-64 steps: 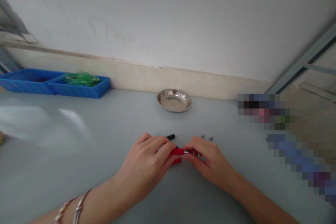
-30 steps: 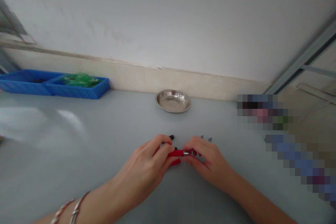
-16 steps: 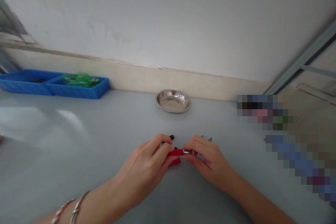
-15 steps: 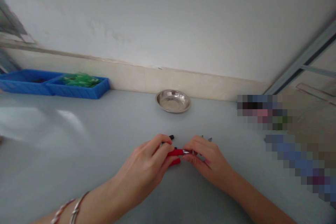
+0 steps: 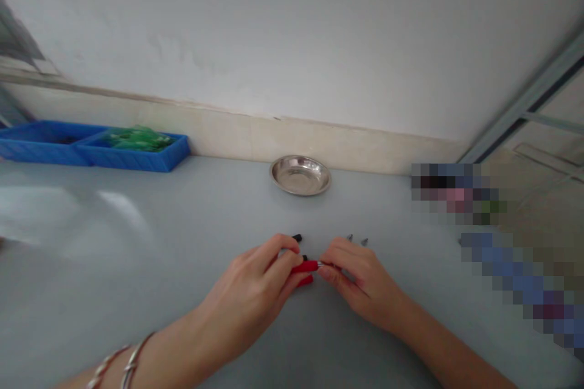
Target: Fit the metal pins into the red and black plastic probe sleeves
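Note:
My left hand (image 5: 262, 282) is closed around a slim red pen barrel (image 5: 306, 267) whose end points right. At that end sits a small silver metal tip (image 5: 320, 264), pinched between the thumb and forefinger of my right hand (image 5: 358, 273). Below the held barrel, a second red barrel (image 5: 305, 281) shows on the table, partly covered by my left hand. Black ends of pen parts (image 5: 297, 237) stick out behind my left fingers. Just beyond my right hand lie two small cone-shaped metal tips (image 5: 364, 242).
A round steel dish (image 5: 300, 176) stands on the grey table (image 5: 219, 206) by the wall. At the back left are blue trays (image 5: 132, 158), one holding green plastic material (image 5: 141, 138). A blurred-out area (image 5: 511, 273) covers the right side.
My right fingers have shifted slightly around the silver tip, and less of the metal shows. The left hand keeps its hold on the red barrel, almost still.

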`<state>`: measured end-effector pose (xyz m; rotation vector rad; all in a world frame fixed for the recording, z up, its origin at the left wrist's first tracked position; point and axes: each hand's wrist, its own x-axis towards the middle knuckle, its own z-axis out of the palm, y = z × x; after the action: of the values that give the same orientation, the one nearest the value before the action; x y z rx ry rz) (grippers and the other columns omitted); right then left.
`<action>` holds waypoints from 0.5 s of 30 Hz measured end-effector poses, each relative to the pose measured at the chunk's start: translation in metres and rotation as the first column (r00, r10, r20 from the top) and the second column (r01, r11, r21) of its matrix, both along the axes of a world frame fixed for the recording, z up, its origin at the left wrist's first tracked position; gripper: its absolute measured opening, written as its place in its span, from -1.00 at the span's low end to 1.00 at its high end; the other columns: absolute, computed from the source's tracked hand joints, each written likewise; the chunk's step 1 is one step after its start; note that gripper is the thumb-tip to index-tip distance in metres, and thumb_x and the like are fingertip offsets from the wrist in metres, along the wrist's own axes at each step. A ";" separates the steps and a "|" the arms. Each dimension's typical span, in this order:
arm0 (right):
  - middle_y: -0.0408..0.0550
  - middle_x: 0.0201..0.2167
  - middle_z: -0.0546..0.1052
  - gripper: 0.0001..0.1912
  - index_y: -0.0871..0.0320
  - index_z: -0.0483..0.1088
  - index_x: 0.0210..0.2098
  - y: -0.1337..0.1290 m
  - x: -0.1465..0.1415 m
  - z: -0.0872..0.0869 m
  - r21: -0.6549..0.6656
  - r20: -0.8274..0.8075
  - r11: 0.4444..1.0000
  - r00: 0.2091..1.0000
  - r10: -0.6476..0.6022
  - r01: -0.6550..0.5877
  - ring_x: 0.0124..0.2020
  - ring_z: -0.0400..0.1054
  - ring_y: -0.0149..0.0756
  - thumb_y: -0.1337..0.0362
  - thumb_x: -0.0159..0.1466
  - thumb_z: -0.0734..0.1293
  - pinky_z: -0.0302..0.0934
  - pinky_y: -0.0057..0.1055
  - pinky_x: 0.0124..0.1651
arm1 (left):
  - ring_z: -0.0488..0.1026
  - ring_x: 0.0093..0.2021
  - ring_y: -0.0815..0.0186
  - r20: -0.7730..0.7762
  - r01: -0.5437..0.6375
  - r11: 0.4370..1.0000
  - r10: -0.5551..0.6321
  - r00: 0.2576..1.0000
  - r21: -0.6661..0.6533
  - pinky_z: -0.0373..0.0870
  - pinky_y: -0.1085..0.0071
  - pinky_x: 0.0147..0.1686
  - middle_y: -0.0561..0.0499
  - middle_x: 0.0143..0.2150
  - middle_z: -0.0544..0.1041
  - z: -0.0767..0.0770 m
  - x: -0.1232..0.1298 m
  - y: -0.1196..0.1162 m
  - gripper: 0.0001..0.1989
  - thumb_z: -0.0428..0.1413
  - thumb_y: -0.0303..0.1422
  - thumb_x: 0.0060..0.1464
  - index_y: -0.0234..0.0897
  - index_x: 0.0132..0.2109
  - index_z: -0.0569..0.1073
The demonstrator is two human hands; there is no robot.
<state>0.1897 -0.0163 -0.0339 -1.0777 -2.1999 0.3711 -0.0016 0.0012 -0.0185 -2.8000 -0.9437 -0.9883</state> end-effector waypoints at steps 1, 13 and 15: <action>-0.11 -0.52 0.34 -0.73 0.19 0.28 -0.45 0.000 0.000 0.000 -0.001 -0.006 1.000 1.000 0.003 -0.003 -0.45 0.18 -0.42 0.24 0.31 0.09 0.06 -0.49 -0.40 | 0.43 -0.42 0.40 0.001 0.002 1.000 -0.002 1.000 0.002 0.45 0.51 -0.45 -0.03 -0.31 0.43 0.000 0.000 0.000 -0.73 -0.17 -0.34 0.23 -0.33 -0.31 0.36; -0.14 -0.53 0.36 -0.73 0.19 0.28 -0.48 -0.001 0.000 0.002 -0.124 -0.013 0.992 1.000 -0.007 0.005 -0.48 0.19 -0.46 0.22 0.30 0.12 0.05 -0.52 -0.42 | 0.40 -0.45 0.44 -0.013 -0.017 0.998 0.018 1.000 0.059 0.39 0.54 -0.48 0.01 -0.33 0.40 -0.004 0.000 0.002 -0.77 -0.17 -0.39 0.22 -0.31 -0.34 0.32; -0.14 -0.53 0.36 -0.73 0.19 0.28 -0.48 -0.001 0.000 0.002 -0.139 -0.008 0.990 1.000 -0.008 0.007 -0.48 0.19 -0.46 0.22 0.29 0.13 0.05 -0.52 -0.42 | 0.39 -0.45 0.43 -0.021 -0.018 0.998 0.019 1.000 0.063 0.39 0.53 -0.47 0.02 -0.33 0.40 -0.004 -0.001 0.002 -0.78 -0.16 -0.40 0.22 -0.30 -0.34 0.31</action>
<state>0.1895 -0.0172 -0.0318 -1.1552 -2.1877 0.5310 -0.0023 0.0029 -0.0227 -2.7399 -0.9179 -0.9662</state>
